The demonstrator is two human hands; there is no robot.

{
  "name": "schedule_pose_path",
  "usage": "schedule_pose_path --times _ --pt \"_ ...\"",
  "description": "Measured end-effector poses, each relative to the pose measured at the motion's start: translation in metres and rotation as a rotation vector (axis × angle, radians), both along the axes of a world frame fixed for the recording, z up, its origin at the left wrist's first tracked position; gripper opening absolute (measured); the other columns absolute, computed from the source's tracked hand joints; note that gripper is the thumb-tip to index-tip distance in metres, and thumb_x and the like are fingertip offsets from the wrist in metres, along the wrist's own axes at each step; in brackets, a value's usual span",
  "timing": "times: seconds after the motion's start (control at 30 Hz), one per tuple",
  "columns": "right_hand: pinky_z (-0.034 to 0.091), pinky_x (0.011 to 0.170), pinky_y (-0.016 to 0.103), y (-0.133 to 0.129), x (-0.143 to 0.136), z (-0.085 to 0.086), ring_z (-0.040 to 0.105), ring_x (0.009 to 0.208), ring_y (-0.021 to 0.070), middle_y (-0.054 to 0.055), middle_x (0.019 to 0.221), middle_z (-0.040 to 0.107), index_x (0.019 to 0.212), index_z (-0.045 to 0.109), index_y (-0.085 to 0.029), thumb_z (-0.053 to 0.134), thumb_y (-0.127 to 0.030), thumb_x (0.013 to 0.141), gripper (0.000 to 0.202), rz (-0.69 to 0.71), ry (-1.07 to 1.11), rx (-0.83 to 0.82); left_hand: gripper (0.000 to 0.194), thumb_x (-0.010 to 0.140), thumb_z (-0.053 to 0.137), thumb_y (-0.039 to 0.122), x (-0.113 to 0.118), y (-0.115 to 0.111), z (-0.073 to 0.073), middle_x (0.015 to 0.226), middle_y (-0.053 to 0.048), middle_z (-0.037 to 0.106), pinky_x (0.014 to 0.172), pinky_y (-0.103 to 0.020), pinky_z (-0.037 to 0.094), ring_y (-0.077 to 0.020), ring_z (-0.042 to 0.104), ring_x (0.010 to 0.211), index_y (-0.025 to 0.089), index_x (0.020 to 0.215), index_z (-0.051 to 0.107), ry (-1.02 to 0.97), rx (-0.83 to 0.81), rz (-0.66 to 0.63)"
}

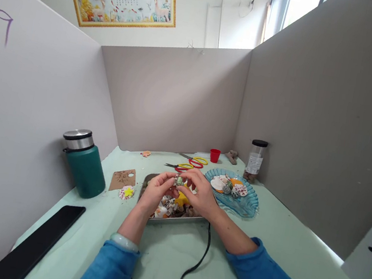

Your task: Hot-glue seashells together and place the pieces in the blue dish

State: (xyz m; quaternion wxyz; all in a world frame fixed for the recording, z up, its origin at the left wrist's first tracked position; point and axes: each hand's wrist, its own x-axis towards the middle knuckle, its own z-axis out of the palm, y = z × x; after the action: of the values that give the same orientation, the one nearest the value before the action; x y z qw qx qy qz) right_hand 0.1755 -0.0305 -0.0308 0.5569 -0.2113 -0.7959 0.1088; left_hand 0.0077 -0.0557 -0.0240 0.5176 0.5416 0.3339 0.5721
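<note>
Both of my hands are over a shallow metal tray (176,221) holding mixed shells and a yellow starfish (182,199). Between my fingertips is a small greenish shell (179,181). My left hand (157,191) pinches it from the left, its thumb and fingers pressed together. From the other side my right hand (201,193) grips it with thumb and curled fingers. Its underside and anything else between the fingers are too small to make out. Left of the tray lies a decorated shell (126,192) with a yellow star shape on it.
A blue glass dish (249,207) of shells is right of the tray. Two scissors (198,161) and a red cup (214,156) stand behind. A green bottle (90,171), brown card (123,179), black slab (38,241), jar (255,163) and cable (193,269) surround them; partitions enclose the table.
</note>
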Motion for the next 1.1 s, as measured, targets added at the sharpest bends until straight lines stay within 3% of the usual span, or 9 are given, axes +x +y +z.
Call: schedule_pose_path --times 0.17,0.47,0.87,0.97,1.1 --pt "0.050 0.072 0.033 0.000 0.000 -0.001 0.057 0.085 0.0195 0.010 0.102 0.059 0.102 0.061 -0.021 0.063 -0.026 0.084 0.019 -0.007 0.008 -0.001 0.039 0.075 0.068 0.046 0.001 0.001 0.000 0.070 -0.001 0.063 0.060 -0.027 0.052 -0.0113 0.058 0.058 0.013 0.095 0.065 0.049 0.012 0.031" --pt "0.049 0.072 0.031 -0.002 -0.001 0.000 0.057 0.077 0.0172 0.009 0.100 0.062 0.108 0.059 -0.021 0.055 -0.026 0.088 0.020 -0.055 -0.007 -0.008 0.045 0.070 0.076 0.036 -0.001 -0.003 0.001 0.069 -0.001 0.064 0.062 -0.026 0.051 -0.0117 0.058 0.060 0.013 0.106 0.062 0.100 0.015 0.011" --pt "0.047 0.063 0.026 0.005 -0.002 0.001 0.057 0.072 0.0136 0.004 0.093 0.063 0.101 0.063 -0.019 0.061 -0.030 0.085 0.020 0.024 0.093 -0.221 0.044 0.071 0.075 0.038 -0.001 0.001 0.000 0.069 -0.001 0.063 0.061 -0.027 0.051 -0.0108 0.056 0.059 0.012 0.104 0.064 0.076 -0.064 -0.013" --pt "0.047 0.062 0.025 0.016 0.012 0.006 0.057 0.069 0.0137 0.002 0.084 0.063 0.100 0.061 -0.019 0.060 -0.032 0.083 0.022 0.008 0.182 -0.325 0.045 0.072 0.072 0.042 -0.001 -0.001 0.001 0.088 -0.007 0.068 0.060 -0.027 0.051 -0.0103 0.057 0.059 0.013 0.105 0.063 0.129 -0.068 0.009" --pt "0.047 0.059 0.025 0.039 0.062 0.009 0.058 0.069 0.0147 0.003 0.087 0.065 0.102 0.060 -0.019 0.061 -0.038 0.078 0.031 -0.145 0.343 -0.422 0.047 0.073 0.070 0.046 0.000 -0.002 0.002 0.101 -0.010 0.068 0.061 -0.027 0.051 -0.0104 0.058 0.060 0.014 0.105 0.062 0.177 -0.069 0.054"
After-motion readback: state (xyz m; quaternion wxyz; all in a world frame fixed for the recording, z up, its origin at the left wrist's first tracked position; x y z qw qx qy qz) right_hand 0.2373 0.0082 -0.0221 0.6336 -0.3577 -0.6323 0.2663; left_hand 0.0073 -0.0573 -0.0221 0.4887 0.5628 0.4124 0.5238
